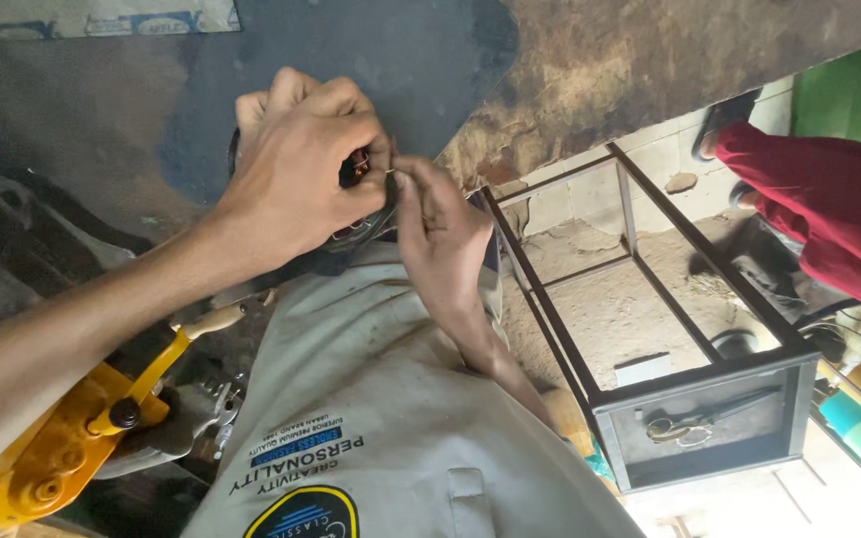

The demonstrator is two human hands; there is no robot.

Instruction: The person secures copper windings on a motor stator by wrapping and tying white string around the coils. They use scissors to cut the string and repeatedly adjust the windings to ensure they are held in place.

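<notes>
1. The left hand (pixel 296 169) is closing around a small round motor part (pixel 356 224) with copper winding, near the worn desk (pixel 650 60).
2. The right hand (pixel 440 224) is pinching a thin wire (pixel 391 171) at the winding.
3. Judging by this, winding work is under way; steady fingertip control matters.
4. A yellow tool (pixel 62 448) is lying at the near left.

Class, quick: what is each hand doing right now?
Left hand: closed around a round copper-wound part.
Right hand: fingertips pinched on a thin wire at that part.
</notes>
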